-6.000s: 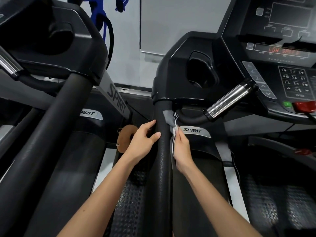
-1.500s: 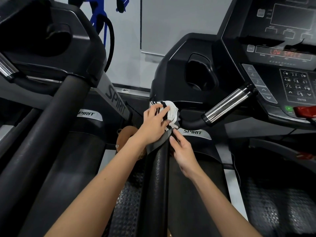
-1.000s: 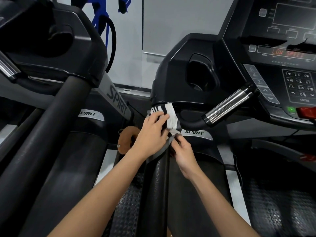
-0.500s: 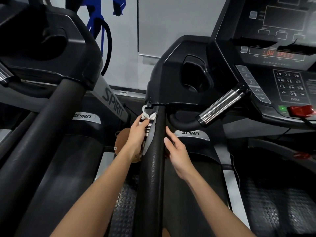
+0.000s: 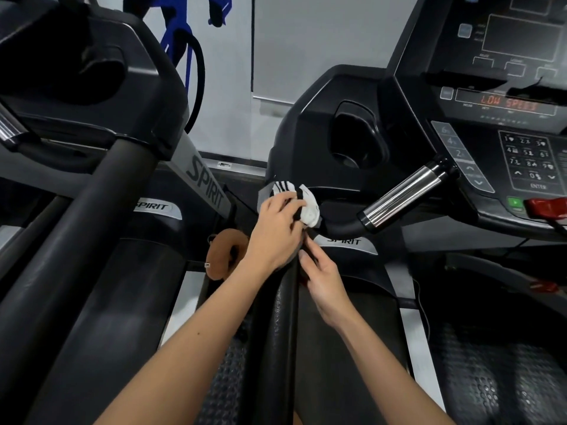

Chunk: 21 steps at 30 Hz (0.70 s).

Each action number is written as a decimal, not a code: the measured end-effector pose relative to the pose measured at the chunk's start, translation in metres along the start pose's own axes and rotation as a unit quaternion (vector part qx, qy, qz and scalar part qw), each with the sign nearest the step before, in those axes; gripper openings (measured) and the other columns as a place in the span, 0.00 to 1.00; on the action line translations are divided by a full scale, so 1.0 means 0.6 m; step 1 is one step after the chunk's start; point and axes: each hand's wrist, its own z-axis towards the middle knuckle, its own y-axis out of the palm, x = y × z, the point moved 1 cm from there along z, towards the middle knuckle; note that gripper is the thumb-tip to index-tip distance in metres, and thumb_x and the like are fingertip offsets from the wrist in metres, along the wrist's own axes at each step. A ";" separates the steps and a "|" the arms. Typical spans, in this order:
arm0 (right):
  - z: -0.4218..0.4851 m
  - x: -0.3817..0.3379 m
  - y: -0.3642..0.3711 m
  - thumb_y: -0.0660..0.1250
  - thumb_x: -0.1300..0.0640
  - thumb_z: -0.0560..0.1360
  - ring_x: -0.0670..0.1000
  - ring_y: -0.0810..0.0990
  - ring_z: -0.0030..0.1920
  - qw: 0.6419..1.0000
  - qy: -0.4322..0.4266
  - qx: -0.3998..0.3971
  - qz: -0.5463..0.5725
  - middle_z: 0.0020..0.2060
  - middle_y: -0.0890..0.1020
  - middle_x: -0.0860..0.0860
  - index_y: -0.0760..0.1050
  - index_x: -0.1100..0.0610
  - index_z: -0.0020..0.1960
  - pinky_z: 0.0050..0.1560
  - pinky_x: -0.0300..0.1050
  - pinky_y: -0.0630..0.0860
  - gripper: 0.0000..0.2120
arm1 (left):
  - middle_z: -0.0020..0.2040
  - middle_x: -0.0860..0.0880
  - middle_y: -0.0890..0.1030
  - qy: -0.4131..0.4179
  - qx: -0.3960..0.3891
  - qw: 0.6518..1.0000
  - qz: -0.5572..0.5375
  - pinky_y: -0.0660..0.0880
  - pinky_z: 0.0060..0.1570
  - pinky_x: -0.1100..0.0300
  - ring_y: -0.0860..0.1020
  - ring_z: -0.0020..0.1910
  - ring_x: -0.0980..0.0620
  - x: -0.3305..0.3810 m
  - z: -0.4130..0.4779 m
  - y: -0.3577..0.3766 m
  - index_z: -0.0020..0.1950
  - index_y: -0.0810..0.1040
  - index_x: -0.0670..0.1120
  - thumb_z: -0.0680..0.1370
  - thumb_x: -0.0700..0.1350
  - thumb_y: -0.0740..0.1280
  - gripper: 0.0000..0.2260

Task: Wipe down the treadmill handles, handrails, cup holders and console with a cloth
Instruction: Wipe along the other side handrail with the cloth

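A white cloth with black stripes (image 5: 310, 207) is wrapped over the top of the black padded handrail (image 5: 276, 332) where it meets the treadmill housing. My left hand (image 5: 276, 231) presses on the cloth from above, fingers curled over it. My right hand (image 5: 322, 277) sits at the rail's right side just below, fingertips pinching the cloth's lower grey end. Right of the cloth, a chrome pulse handle (image 5: 405, 194) angles up toward the console (image 5: 503, 124). A deep cup holder (image 5: 356, 139) lies directly behind the cloth.
A second treadmill stands on the left, its thick handrail (image 5: 76, 240) running diagonally. A brown ring-shaped object (image 5: 227, 253) lies on the floor between the machines. A red safety key (image 5: 546, 207) sits at the console's lower right. Blue equipment (image 5: 181, 32) hangs at the wall.
My left hand has swung the cloth from the rail's left side up over its top. My right hand moved from flat on the rail to gripping the cloth's lower end.
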 end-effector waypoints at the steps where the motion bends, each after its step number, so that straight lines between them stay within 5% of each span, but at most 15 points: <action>1: -0.002 0.001 -0.002 0.58 0.61 0.80 0.44 0.74 0.64 1.000 0.002 -0.003 -0.002 0.65 0.74 0.47 0.63 0.52 0.71 0.67 0.44 0.68 0.21 | 0.66 0.49 0.70 -0.032 0.012 0.999 -0.042 0.54 0.64 0.69 0.64 0.67 0.50 -0.004 -0.001 0.000 0.64 0.75 0.45 0.77 0.37 0.61 0.16; 5: -0.005 0.001 -0.007 0.58 0.59 0.80 0.40 0.77 0.58 1.000 0.000 -0.011 -0.012 0.59 0.77 0.42 0.62 0.48 0.71 0.62 0.40 0.72 0.21 | 0.63 0.53 0.70 -0.164 0.064 0.963 -0.205 0.64 0.55 0.77 0.70 0.56 0.63 -0.010 -0.009 -0.004 0.64 0.74 0.48 0.78 0.40 0.61 0.15; 8: -0.005 0.001 -0.004 0.58 0.60 0.80 0.37 0.78 0.55 1.000 -0.001 -0.016 -0.003 0.55 0.78 0.39 0.62 0.48 0.71 0.55 0.35 0.75 0.21 | 0.57 0.49 0.78 -0.280 0.058 0.895 -0.343 0.75 0.54 0.62 0.78 0.50 0.55 -0.034 -0.018 -0.001 0.63 0.75 0.48 0.79 0.45 0.60 0.13; 11: -0.006 0.000 -0.004 0.58 0.60 0.80 0.37 0.78 0.55 1.000 -0.003 -0.015 -0.006 0.57 0.77 0.40 0.62 0.50 0.72 0.53 0.33 0.74 0.22 | 0.49 0.48 0.82 -0.341 0.041 0.836 -0.427 0.77 0.43 0.65 0.81 0.45 0.55 -0.042 -0.029 -0.002 0.62 0.76 0.47 0.80 0.43 0.58 0.12; 14: -0.004 0.001 -0.002 0.58 0.59 0.80 0.38 0.76 0.59 1.000 -0.004 -0.010 -0.012 0.65 0.72 0.45 0.62 0.50 0.72 0.59 0.35 0.72 0.21 | 0.61 0.50 0.75 -0.273 0.050 0.912 -0.301 0.70 0.49 0.71 0.76 0.50 0.60 -0.027 -0.027 -0.008 0.67 0.72 0.48 0.80 0.42 0.58 0.16; 17: -0.001 0.000 0.001 0.57 0.61 0.80 0.41 0.75 0.60 1.000 -0.008 0.006 -0.008 0.65 0.74 0.48 0.64 0.50 0.70 0.62 0.37 0.71 0.19 | 0.67 0.47 0.69 -0.088 0.026 0.994 -0.054 0.62 0.62 0.64 0.68 0.64 0.50 0.006 -0.006 -0.004 0.66 0.73 0.46 0.78 0.42 0.61 0.17; 19: -0.001 0.000 0.001 0.57 0.61 0.80 0.43 0.74 0.63 1.000 -0.007 0.003 -0.017 0.64 0.74 0.48 0.66 0.51 0.69 0.64 0.40 0.70 0.18 | 0.70 0.48 0.66 -0.034 -0.013 0.998 0.051 0.59 0.65 0.60 0.61 0.68 0.47 0.015 0.002 0.003 0.67 0.72 0.47 0.78 0.44 0.62 0.17; 21: -0.003 -0.005 -0.002 0.57 0.60 0.80 0.43 0.73 0.64 1.000 -0.002 -0.005 -0.019 0.64 0.74 0.47 0.66 0.51 0.70 0.66 0.42 0.69 0.19 | 0.69 0.50 0.66 -0.061 -0.012 0.998 0.015 0.60 0.62 0.63 0.60 0.68 0.49 0.008 0.006 0.002 0.67 0.72 0.49 0.77 0.44 0.63 0.17</action>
